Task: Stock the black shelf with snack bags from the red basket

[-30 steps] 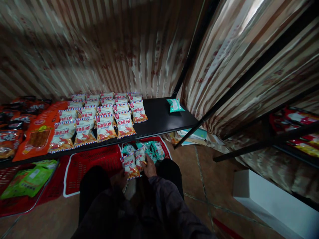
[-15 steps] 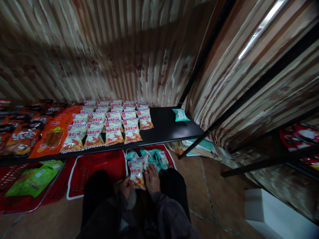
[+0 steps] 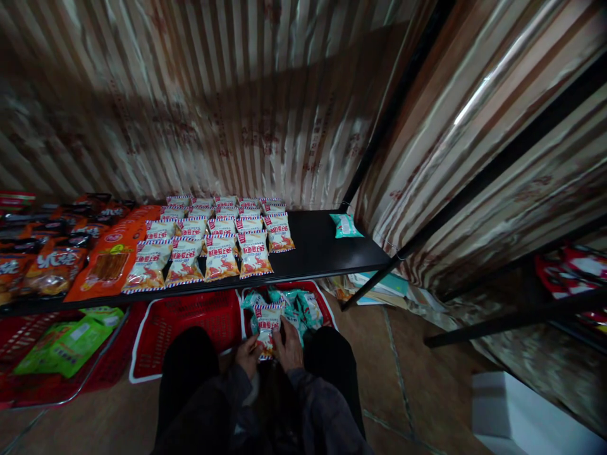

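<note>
Now hands (image 3: 290,350) show 1 pkt (image 3: 267,323), prev. 2

Shop; snack bags (image 3: 255,254) in rows, black shelf (image 3: 317,243), red baskets (image 3: 192,315)

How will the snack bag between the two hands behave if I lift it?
The snack bag looks puffed, so it's probably light for its size and springy when squeezed. Its shiny wrapper may be slippery. The flat striped end seals suggest it's unlikely to roll.
</note>
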### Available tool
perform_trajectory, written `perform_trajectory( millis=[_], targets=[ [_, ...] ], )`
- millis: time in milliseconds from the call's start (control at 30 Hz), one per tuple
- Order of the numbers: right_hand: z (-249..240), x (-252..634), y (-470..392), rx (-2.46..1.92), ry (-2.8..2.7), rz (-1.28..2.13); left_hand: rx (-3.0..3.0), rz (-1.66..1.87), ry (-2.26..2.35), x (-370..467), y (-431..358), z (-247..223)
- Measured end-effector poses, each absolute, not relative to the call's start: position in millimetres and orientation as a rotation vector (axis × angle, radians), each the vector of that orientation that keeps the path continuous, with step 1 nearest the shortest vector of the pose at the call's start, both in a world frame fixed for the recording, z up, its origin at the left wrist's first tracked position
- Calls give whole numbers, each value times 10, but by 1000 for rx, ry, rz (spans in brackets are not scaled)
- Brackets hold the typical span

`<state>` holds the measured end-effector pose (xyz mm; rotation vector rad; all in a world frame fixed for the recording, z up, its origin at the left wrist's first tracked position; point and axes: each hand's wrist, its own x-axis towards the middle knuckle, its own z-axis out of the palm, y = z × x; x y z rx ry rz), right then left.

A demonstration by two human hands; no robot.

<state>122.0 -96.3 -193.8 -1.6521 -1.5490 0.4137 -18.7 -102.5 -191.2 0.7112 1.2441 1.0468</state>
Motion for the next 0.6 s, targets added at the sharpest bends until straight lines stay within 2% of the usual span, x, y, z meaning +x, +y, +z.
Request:
perform_trajectory(
  millis=[267,600],
  targets=[
    [-1762,1206,-911,-1623,-1475,466,814,1035,1368,-106,-934,-1905],
    [-1836,1109,-878,-1613,-1445,494,884,907,1465,-201,-834,-1581]
  ],
)
